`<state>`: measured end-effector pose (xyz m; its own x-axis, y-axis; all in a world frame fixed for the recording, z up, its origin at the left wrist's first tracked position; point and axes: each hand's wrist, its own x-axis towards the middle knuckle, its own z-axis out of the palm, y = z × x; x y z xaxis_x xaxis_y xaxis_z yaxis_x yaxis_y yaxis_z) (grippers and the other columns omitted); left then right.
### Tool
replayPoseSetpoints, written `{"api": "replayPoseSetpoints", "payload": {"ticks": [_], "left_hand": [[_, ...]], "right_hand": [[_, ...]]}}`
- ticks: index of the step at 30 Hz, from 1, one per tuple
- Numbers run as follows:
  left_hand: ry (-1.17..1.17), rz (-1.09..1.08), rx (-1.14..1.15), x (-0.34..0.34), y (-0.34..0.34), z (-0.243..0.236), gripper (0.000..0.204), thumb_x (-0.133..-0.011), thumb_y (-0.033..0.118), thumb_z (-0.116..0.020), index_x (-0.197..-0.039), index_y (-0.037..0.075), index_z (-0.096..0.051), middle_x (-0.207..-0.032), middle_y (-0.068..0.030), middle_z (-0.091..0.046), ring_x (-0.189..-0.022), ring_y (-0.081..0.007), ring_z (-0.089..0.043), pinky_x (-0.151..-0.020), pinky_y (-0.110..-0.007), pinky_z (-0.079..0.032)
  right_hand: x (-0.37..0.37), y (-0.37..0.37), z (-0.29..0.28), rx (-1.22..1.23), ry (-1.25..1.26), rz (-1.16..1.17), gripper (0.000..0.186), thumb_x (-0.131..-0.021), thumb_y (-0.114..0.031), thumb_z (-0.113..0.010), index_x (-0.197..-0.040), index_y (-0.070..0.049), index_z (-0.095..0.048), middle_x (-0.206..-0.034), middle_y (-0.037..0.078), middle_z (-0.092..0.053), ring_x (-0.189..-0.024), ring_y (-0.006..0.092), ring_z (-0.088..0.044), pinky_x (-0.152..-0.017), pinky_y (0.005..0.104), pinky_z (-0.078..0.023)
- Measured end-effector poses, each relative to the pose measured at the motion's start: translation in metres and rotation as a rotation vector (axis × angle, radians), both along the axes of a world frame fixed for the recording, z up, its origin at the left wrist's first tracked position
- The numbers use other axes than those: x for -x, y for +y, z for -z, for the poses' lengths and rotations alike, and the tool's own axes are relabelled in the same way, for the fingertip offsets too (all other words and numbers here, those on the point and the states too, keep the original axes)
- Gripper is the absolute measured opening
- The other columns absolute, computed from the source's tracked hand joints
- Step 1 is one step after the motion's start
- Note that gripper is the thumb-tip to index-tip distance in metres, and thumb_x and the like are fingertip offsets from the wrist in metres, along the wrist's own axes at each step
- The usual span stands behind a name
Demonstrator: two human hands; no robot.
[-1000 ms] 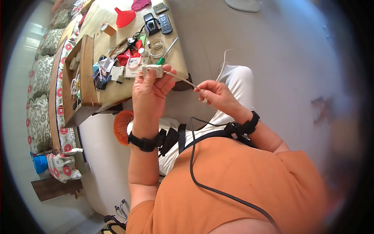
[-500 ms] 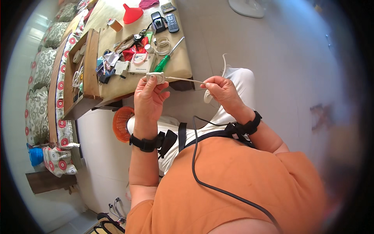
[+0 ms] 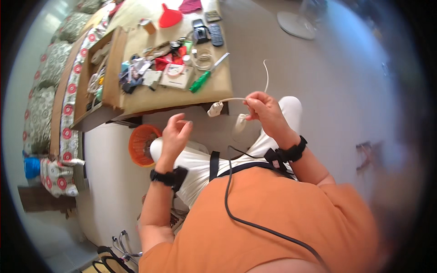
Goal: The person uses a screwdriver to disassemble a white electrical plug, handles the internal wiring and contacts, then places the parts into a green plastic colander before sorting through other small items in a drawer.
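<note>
Cord (image 3: pixel 233 98) pinched by fingers of the right hand (image 3: pixel 267 113); left hand (image 3: pixel 174 135) empty, fingers parted. Swing of the hanging block (image 3: pixel 215 109) is best limited by a shorter grip.

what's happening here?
The right hand pinches a white cord, with a white block dangling from the cord's end. The left hand is empty, its fingers clear of the block. A green screwdriver lies on the table, untouched.
</note>
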<state>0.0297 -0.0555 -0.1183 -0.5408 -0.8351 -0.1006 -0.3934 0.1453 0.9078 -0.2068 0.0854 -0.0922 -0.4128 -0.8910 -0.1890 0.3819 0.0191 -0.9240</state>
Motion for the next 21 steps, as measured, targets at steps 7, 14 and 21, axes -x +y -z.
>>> {"api": "replayPoseSetpoints", "payload": {"ticks": [7, 14, 21], "left_hand": [[-0.694, 0.413, 0.690, -0.043, -0.009, 0.039, 0.029, -0.067, 0.027, -0.069, -0.087, 0.008, -0.061, -0.093, -0.0090, -0.061, -0.105, -0.0264, -0.050, -0.099, -0.056, -0.023], [-0.743, 0.475, 0.422, -0.025, -0.059, 0.072, 0.021, -0.063, 0.028, -0.067, -0.072, 0.009, -0.062, -0.086, -0.0075, -0.061, -0.093, -0.0257, -0.052, -0.093, -0.050, -0.030], [-0.770, 0.555, 0.216, 0.002, -0.090, 0.070, 0.019, -0.064, 0.027, -0.065, -0.063, 0.009, -0.061, -0.075, -0.0064, -0.060, -0.088, -0.0252, -0.053, -0.089, -0.045, -0.033]], "right_hand": [[0.048, -0.036, 0.019, -0.066, -0.069, 0.118, 0.011, -0.084, -0.016, -0.056, -0.083, -0.006, -0.061, -0.079, 0.001, -0.060, -0.059, 0.0025, -0.048, -0.052, 0.0184, -0.045], [0.115, -0.091, 0.023, -0.159, -0.159, 0.288, 0.011, -0.082, -0.014, -0.058, -0.080, -0.004, -0.061, -0.071, 0.001, -0.059, -0.052, 0.0029, -0.045, -0.047, 0.0184, -0.040], [0.162, -0.124, -0.019, -0.315, -0.175, 0.495, 0.016, -0.088, -0.018, -0.058, -0.091, -0.002, -0.064, -0.062, -0.003, -0.054, -0.052, 0.0028, -0.045, -0.047, 0.0206, -0.044]]}}
